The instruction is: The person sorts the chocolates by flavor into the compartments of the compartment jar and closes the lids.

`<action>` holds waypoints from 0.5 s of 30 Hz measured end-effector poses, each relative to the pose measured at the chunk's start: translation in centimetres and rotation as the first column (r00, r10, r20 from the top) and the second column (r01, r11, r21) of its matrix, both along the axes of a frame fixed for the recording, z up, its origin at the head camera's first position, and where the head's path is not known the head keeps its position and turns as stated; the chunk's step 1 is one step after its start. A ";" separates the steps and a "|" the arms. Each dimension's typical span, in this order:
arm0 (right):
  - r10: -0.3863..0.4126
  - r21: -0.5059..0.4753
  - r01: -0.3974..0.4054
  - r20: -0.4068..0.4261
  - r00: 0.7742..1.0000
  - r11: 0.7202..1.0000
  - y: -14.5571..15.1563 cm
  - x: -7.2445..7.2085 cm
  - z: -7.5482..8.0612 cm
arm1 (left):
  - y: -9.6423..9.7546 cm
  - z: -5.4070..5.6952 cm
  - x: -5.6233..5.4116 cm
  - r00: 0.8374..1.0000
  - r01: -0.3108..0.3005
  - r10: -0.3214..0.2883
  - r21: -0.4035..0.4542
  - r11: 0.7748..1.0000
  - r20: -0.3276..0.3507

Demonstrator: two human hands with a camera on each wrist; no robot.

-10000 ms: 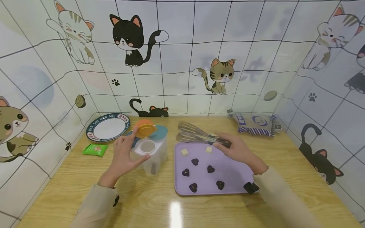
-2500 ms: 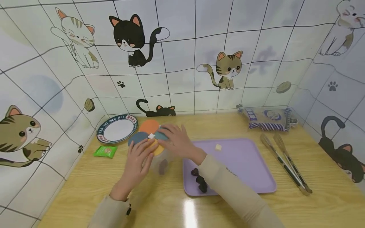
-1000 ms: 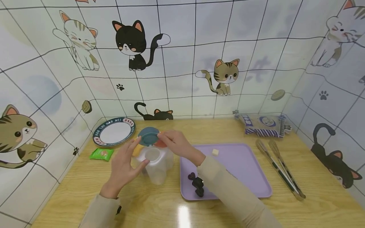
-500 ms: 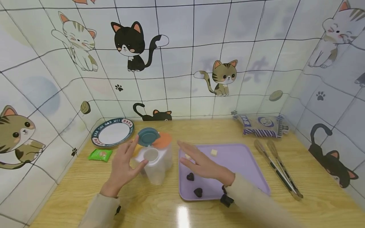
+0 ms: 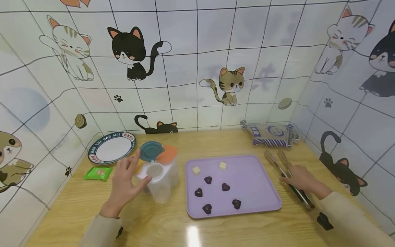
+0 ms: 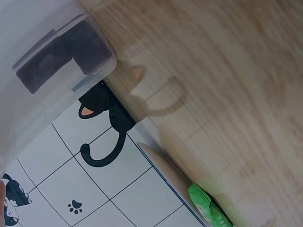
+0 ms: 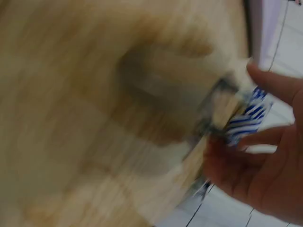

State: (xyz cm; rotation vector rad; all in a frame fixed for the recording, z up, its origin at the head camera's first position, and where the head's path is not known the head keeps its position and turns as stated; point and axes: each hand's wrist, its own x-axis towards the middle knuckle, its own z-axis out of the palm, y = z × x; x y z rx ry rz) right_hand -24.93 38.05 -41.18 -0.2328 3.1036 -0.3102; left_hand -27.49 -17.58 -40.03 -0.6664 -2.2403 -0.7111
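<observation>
My left hand holds the left side of a frosted plastic container, thumb at its front and forefinger beside the raised teal lid. One round compartment opening shows; an orange lid lies flat behind it. In the left wrist view the container fills the upper left, with a fingertip at the edge. My right hand reaches over metal tongs lying right of the tray. In the right wrist view the thumb and fingers of the hand stand apart around the blurred tongs.
A lilac tray bears several dark heart-shaped pieces and two pale cubes. A rimmed plate and a green packet lie at left. A purple-and-white bag lies back right, against the cat-print wall covering.
Since one second ago my right hand has left the container's teal lid, now raised, and moved right over the tray to the tongs. My left hand has stayed at the container.
</observation>
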 end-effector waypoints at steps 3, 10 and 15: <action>0.018 -0.057 -0.014 0.075 0.997 0.998 1.7 0.7 -0.6 | 0.0 0.0 -0.1 1.000 0.013 -0.013 0.005 1.000 -0.006; -0.020 -0.122 0.026 0.047 0.999 0.992 2.4 1.1 -0.9 | -0.1 -0.1 0.0 1.000 0.008 -0.008 0.004 1.000 0.003; -0.077 -0.129 0.067 -0.072 0.994 0.989 1.5 0.7 -0.1 | -0.3 0.1 0.1 1.000 0.006 -0.006 -0.004 1.000 0.025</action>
